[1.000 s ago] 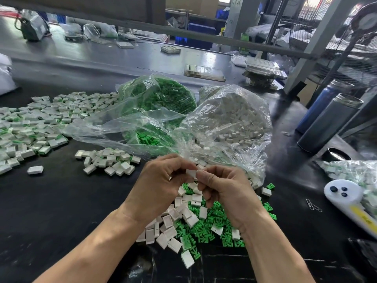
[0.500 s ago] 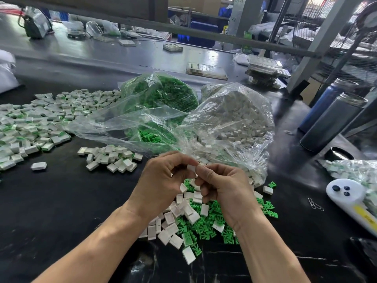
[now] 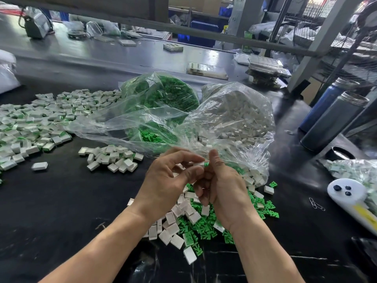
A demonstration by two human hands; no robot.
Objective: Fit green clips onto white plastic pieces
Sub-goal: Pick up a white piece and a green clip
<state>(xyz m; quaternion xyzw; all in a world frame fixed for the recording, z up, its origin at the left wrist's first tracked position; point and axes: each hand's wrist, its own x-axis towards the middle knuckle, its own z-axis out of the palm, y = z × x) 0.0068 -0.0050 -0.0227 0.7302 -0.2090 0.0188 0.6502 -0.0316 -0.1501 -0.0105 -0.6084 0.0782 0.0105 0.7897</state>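
Note:
My left hand (image 3: pixel 169 184) and my right hand (image 3: pixel 222 186) meet above a loose heap of white plastic pieces (image 3: pixel 177 225) and green clips (image 3: pixel 206 227) on the black table. Between their fingertips they pinch one small white piece (image 3: pixel 199 164) with a green clip (image 3: pixel 206 164) showing at its right end. Most of that piece is hidden by fingers. Behind the hands lie a clear bag of green clips (image 3: pixel 163 99) and a clear bag of white pieces (image 3: pixel 234 115), both open toward me.
A wide spread of white pieces with green showing (image 3: pixel 36 123) covers the left, with a smaller group (image 3: pixel 112 158) nearer. Two tall bottles (image 3: pixel 332 119) stand at the right, with a white device (image 3: pixel 350 197) and another filled bag (image 3: pixel 357 172) below them.
Both hands have risen slightly and stayed together. The right thumb now points up, and a green clip shows at the end of the white piece between the fingertips.

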